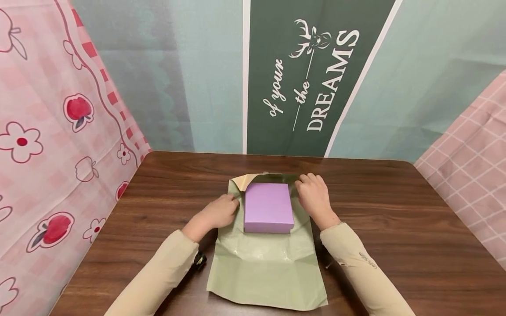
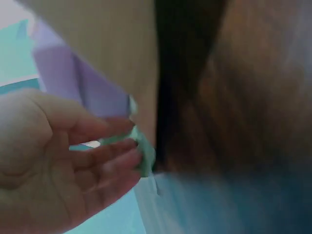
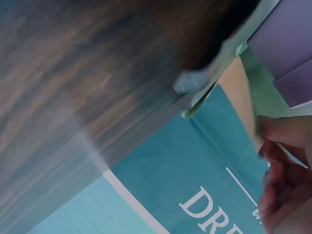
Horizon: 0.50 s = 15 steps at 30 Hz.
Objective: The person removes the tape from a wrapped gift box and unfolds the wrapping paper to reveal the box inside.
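A lilac box (image 1: pixel 269 204) lies on a sheet of pale green wrapping paper (image 1: pixel 266 281), towards the sheet's far end. My left hand (image 1: pixel 222 211) is at the paper's left edge beside the box; in the left wrist view its thumb and fingers (image 2: pixel 114 163) pinch the green edge. On the other side, my right hand (image 1: pixel 314 195) pinches the far right part of the sheet, its fingertips (image 3: pixel 265 129) on the raised edge in the right wrist view. The far left corner (image 1: pixel 242 181) curls over, showing a tan underside.
Beneath the paper is a dark brown wooden table (image 1: pixel 395 210). A green banner with lettering (image 1: pixel 312 79) hangs behind it. Patterned pink cloth (image 1: pixel 51 153) runs along the left side, and pink checked cloth (image 1: pixel 470 153) along the right.
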Available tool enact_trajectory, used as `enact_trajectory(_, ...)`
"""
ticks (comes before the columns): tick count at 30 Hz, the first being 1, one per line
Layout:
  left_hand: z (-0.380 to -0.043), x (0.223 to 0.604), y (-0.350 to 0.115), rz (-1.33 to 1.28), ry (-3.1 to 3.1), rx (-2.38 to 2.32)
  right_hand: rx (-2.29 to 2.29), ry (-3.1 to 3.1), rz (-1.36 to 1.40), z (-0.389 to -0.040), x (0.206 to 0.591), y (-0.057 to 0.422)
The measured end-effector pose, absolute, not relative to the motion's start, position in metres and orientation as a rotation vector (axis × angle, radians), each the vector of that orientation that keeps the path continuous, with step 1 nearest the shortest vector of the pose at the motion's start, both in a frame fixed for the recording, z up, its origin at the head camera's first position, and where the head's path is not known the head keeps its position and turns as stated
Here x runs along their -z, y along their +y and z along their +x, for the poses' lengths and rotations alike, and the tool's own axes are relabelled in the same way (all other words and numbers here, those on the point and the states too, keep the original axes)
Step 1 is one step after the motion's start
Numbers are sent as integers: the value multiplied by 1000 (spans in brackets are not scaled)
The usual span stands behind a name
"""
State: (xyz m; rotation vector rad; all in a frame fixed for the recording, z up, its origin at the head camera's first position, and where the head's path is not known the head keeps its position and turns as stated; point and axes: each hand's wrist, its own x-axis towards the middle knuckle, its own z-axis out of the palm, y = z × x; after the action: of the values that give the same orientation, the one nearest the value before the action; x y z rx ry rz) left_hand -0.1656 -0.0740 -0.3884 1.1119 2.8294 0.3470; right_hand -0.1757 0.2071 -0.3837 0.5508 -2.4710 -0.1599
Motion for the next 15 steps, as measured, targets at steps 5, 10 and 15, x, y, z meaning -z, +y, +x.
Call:
enact_trajectory(5, -190, 393, -64, 952, 2885, -177, 169, -2539, 476, -184, 391, 205)
enact_trajectory(10, -213, 393, -58, 821, 2869, -262, 92, -2648, 523, -195, 396, 207)
enact_trajectory(15, -233, 397, -56, 843, 2891, -234, -49, -2811, 665, -212, 400, 211)
